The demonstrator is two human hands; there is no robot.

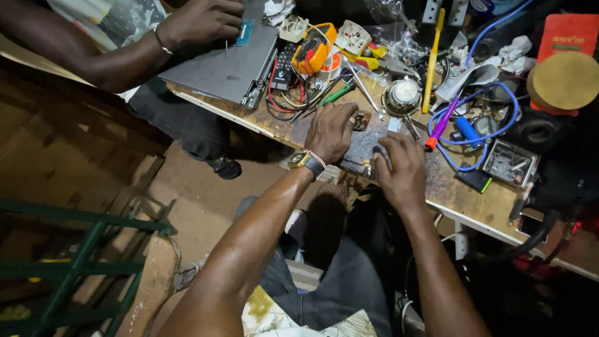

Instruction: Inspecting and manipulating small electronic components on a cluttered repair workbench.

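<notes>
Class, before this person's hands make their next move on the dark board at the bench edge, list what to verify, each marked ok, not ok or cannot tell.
1. Left hand rests on dark board: ok.
2. Right hand touches board's near edge: ok.
3. Grip of either hand on a tool: cannot tell.
4. Bench around board free of clutter: not ok.
5. Other person's hand apart, on the grey laptop: ok.

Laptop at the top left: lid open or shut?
Shut: the grey laptop lies flat on the workbench, another person's hand resting on top.
</notes>
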